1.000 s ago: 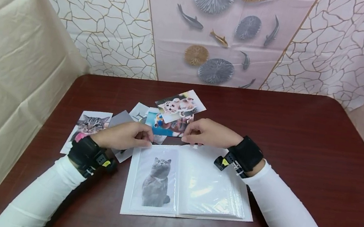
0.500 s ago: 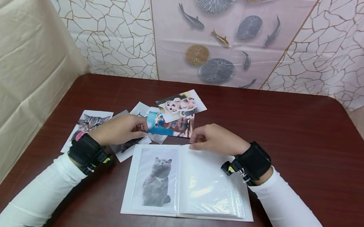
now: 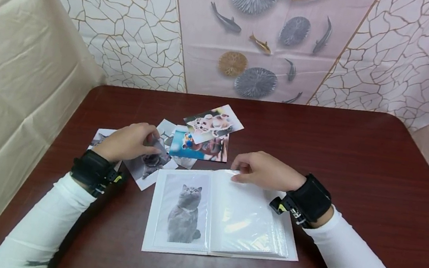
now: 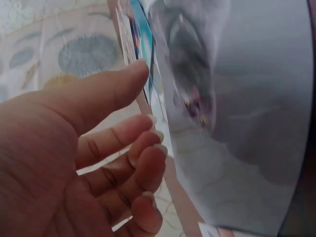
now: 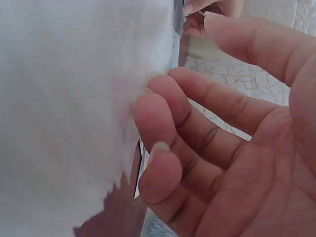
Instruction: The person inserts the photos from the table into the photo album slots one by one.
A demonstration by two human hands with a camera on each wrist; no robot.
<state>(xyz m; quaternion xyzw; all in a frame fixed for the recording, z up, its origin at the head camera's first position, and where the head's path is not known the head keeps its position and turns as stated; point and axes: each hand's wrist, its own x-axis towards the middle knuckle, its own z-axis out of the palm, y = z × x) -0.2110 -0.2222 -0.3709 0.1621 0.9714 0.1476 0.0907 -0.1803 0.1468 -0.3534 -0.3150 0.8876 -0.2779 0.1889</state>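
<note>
An album [image 3: 246, 216] lies spread on the table, its left page showing a photo of a sitting grey cat [image 3: 185, 217] and its right page a blank clear sleeve. My left hand [image 3: 127, 142] is over a loose grey photo [image 3: 150, 164] of a dark animal. Its thumb and fingers stand apart beside that photo [image 4: 261, 123] in the left wrist view. At the top edge of the right page hovers my right hand [image 3: 268, 171], fingers loosely bent. The right wrist view shows a gap between thumb and fingers, with the pale page [image 5: 64, 98] alongside.
Behind the album a blue photo [image 3: 198, 147] overlaps other prints, and a pink-toned cat photo [image 3: 214, 122] lies partly on it. Another photo [image 3: 100, 136] is mostly covered by my left hand. A patterned cloth [image 3: 253, 34] hangs behind the brown table [image 3: 340, 147].
My left hand has moved left and back from the album's top edge, over the loose grey photo. My right hand has slid right along the album's top edge. The album stays in place.
</note>
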